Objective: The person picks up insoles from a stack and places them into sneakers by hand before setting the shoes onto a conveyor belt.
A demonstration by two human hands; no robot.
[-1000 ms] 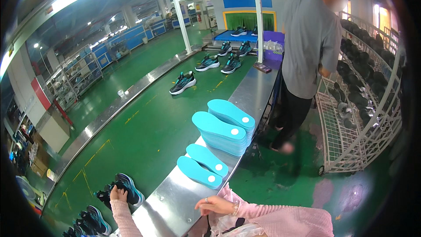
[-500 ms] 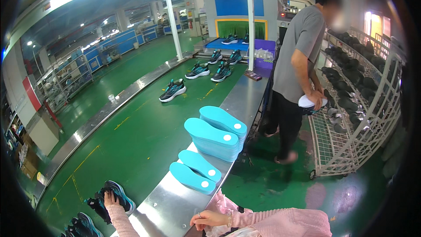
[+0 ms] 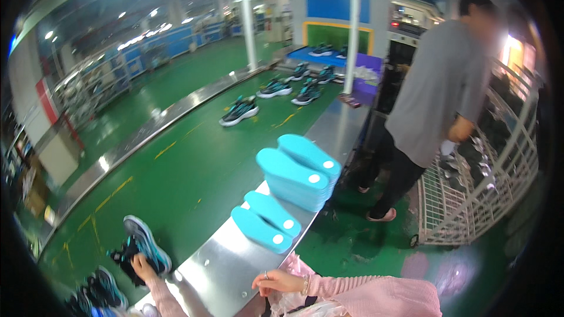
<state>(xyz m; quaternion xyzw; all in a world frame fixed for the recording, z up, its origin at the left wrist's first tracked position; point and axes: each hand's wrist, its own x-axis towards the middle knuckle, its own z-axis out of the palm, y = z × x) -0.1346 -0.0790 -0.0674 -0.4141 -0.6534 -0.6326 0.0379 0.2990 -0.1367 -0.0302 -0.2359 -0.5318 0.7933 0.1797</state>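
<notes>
At the lower left, my left hand [image 3: 141,267] grips the upper of a black sneaker with teal trim and a pale sole [image 3: 154,245], which tips onto its side over the green belt. My right hand [image 3: 281,282] hangs by the near edge of the metal ledge, its fingers loosely bent and nothing visible in them. Ahead of it on the ledge lie two short stacks of teal insoles [image 3: 258,229] with white round dots. Behind those stand two taller stacks of teal insoles [image 3: 294,176].
Several black and teal sneakers [image 3: 241,111] stand farther up the green belt [image 3: 176,182]; more sneakers [image 3: 103,290] sit at the lower left. A person in a grey shirt [image 3: 437,94] stands at right beside a white wire rack cart [image 3: 464,229]. A purple bin [image 3: 369,82] stands at the back.
The sneaker in my left hand has tilted, its toe swinging up and left. My right hand's fingers have loosened slightly. The person at right has turned and leaned toward the cart.
</notes>
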